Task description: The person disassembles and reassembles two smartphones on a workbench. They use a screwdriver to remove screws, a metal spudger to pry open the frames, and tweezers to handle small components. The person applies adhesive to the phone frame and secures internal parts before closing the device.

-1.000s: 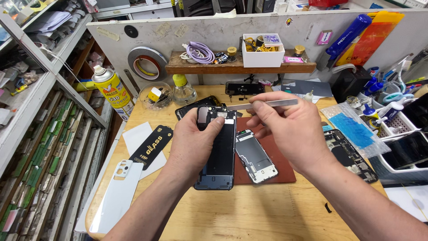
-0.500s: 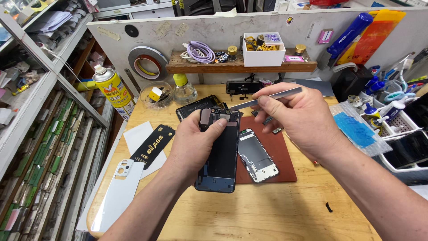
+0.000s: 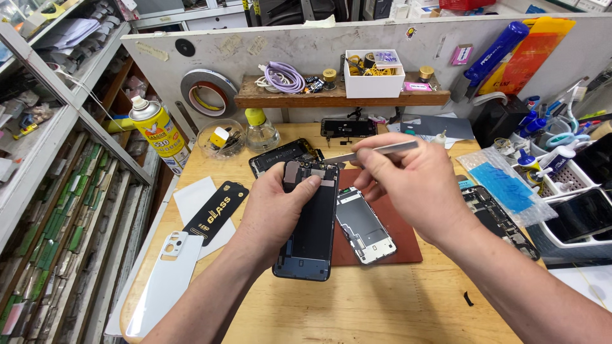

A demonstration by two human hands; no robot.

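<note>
My left hand (image 3: 273, 210) holds an opened dark phone body (image 3: 312, 229) tilted above the wooden bench, thumb pressed near its upper edge. My right hand (image 3: 414, 185) pinches flat metal tweezers (image 3: 373, 153), their tip pointing left at the top end of the phone body. Below the right hand a detached phone screen (image 3: 364, 226) lies face down on a reddish-brown mat (image 3: 401, 239). Another dark phone part (image 3: 280, 156) lies just behind the held phone.
A yellow spray can (image 3: 156, 130), a glass dish (image 3: 222, 139) and a small bottle (image 3: 260, 129) stand at the back left. A white phone case (image 3: 162, 283) and a black packet (image 3: 213, 210) lie left. A circuit-filled phone frame (image 3: 500, 220) and white tool trays (image 3: 567, 185) sit right.
Both hands and the phone body shifted slightly; the tweezers' tip has come down closer to the phone's top edge. The rest of the bench is unchanged.
</note>
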